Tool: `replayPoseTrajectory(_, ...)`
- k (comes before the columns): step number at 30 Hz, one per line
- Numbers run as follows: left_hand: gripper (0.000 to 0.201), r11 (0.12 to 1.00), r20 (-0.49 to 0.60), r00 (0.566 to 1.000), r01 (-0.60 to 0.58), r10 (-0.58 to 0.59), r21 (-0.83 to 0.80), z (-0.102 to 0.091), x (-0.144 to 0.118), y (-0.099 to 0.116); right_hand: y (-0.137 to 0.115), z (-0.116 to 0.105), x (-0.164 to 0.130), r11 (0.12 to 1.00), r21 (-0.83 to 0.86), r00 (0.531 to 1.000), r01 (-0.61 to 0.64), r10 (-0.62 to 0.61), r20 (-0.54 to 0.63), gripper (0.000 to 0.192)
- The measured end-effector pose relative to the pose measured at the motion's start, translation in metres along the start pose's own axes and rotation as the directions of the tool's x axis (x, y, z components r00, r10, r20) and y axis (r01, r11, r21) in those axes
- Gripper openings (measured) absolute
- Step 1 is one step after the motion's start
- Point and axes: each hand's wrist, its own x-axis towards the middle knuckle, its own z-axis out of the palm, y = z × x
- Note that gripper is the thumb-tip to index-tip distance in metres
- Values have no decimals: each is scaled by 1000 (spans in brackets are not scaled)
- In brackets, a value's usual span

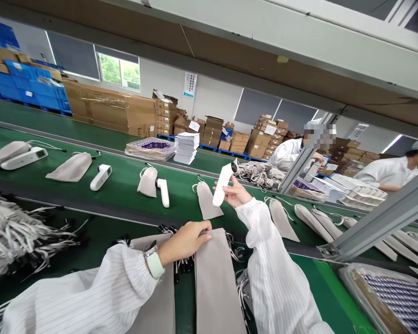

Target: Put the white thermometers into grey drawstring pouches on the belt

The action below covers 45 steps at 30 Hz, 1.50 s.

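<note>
One white device (223, 185) tilts, grasped in the right grip (237, 193); left grip (185, 241) pinches grey pouches (218, 280).

Right hand (238, 195) part-hidden behind thermometer (223, 185). Pouch heap (3, 232) 9 o'clock, plastic tray (348, 279) 4 o'clock: edge-cropped. Wall sign (190, 84) near 12: unreadable.

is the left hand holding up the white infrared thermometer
No, the right hand holds the thermometer; the left hand is on a gray pouch.
</note>
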Motion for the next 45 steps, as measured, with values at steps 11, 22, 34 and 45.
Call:
replayPoseTrajectory(11, 27, 991, -216, 975, 19, -48, -135, -32, 2, 11, -30, 36, -19, 1000, 30, 996, -6, 4, 88, 67)
replayPoseTrajectory(22, 20, 993, -494, 869, -68, 13, -94, -35, 3, 13, -4, 52, -27, 889, -340, 802, -308, 434, 410, 47)
replayPoseTrajectory(34, 35, 924, 153, 975, 201, -158, -325, -61, -17, 43, -14, -3, -15, 710, -704, 796, 8, -430, -425, 44)
replayPoseTrajectory(45, 28, 871, -454, 889, -179, -56, -458, -62, -16, 53, 5, 72, -24, 895, -418, 983, 157, -102, 151, 33)
